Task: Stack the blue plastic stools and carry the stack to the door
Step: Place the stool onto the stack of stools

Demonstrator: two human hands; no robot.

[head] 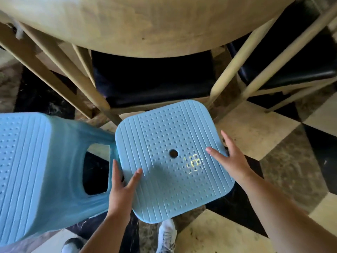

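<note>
A light blue plastic stool [169, 157] fills the middle of the view, its square dotted seat with a small centre hole facing up. My left hand [121, 189] grips its left edge, thumb on top and fingers under the rim. On the right edge sits my right hand [230, 157], thumb lying on the seat and fingers curled over the side. A second blue stool [36, 172] stands close at the left, its seat and an arched side opening visible. The two stools nearly touch at their near corners.
A round wooden table [145, 24] spreads across the top. Under it stand wooden chairs with black seats [153, 79], legs splayed towards the stools. The floor is checkered in cream, black and brown tiles [255, 128]. My white shoes [166, 232] show at the bottom.
</note>
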